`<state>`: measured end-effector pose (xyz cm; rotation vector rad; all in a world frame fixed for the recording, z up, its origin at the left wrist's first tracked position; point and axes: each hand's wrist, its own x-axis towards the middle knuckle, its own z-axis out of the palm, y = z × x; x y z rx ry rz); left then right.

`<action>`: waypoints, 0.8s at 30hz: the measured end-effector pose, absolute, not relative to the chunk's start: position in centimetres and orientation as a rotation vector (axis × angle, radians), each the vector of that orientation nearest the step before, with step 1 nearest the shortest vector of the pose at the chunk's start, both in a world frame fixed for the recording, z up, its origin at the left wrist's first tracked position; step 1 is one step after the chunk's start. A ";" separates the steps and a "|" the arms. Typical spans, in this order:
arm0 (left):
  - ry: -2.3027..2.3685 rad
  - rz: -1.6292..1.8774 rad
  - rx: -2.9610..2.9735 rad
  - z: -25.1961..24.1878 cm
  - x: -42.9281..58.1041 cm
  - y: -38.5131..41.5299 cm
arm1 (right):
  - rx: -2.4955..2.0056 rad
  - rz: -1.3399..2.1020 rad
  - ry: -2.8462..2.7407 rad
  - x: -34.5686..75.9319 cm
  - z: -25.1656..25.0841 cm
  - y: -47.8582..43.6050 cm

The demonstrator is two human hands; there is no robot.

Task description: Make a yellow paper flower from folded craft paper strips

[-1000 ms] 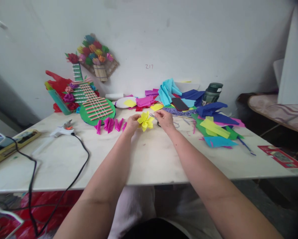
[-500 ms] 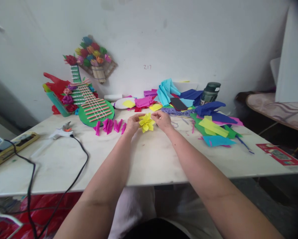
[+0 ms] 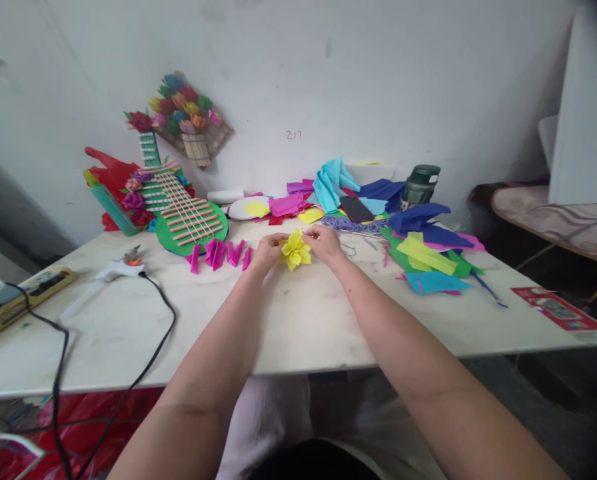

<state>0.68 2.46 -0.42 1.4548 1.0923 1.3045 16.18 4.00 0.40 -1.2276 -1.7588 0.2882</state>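
Observation:
A yellow paper flower (image 3: 296, 251) with several spread petals is held between my two hands, just above the white table. My left hand (image 3: 271, 249) pinches its left side. From the right, my right hand (image 3: 324, 241) grips the flower's upper edge between thumb and fingers. Folded magenta paper pieces (image 3: 214, 254) stand in a row on the table to the left of my left hand. Behind my right hand lies a tangle of purple yarn (image 3: 346, 224). The parts of the flower under my fingertips are hidden.
At the left are a green paper guitar (image 3: 191, 223), a glue gun (image 3: 123, 267) with a black cord and a power strip (image 3: 23, 300). Colored paper sheets (image 3: 428, 257), a phone (image 3: 357, 209) and a dark green bottle (image 3: 421, 185) lie or stand at the back and right.
The yellow flower has turned slightly between my fingers, its petals now angled differently. Both hands stay in nearly the same place and keep hold of it.

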 end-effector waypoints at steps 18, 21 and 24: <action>1.040 1.186 1.410 -0.9 0.2 2.8 | -1.026 0.606 -1.676 15.9 -0.1 4.4; 1.049 1.176 1.380 -0.9 0.1 2.8 | -1.018 0.727 -1.629 15.9 0.2 4.1; 1.046 1.168 1.336 -1.0 0.0 2.8 | -1.027 0.792 -1.590 15.9 0.5 3.7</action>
